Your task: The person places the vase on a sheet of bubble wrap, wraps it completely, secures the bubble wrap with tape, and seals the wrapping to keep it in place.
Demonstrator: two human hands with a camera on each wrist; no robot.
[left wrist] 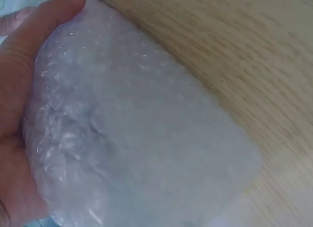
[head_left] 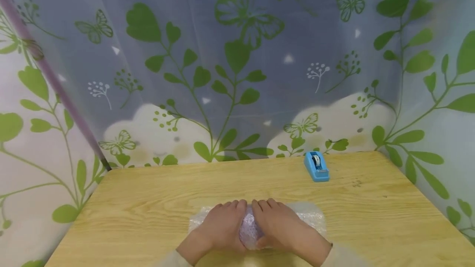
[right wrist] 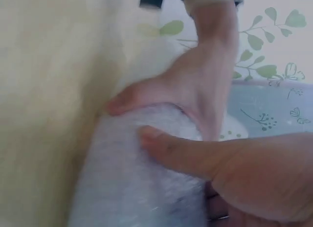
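"Bubble wrap bundle (head_left: 249, 230): on the table (head_left: 148, 217), well short of the far edge, roughly halfway between left and right edges. Purple shows through it in the head view."

"Hands?"

"Both grasping it. Left hand (head_left: 224, 225) has the left part, right hand (head_left: 276, 223) the right part, fingers curled over the far side. Pale wrap sticks out past each hand."

"Thumbs?"

"Only partly visible from the head. Right wrist view gets both: right thumb (right wrist: 168, 147) laid across the wrap, left thumb (right wrist: 139, 94) just beyond it. That view is blurred."

"Left wrist?"

"Close-up of the surface. Bubbles distinct near the palm, smoother face towards the other end, bare wood alongside. Can't tell what's inside."

"Anything else on the table?"

"Blue tape dispenser (head_left: 317, 168), head view only. Near the far edge, towards the far right corner, well apart from the hands. Leaf-print curtain (head_left: 196, 94) rises behind the far edge; right wrist view catches just a piece of the print."
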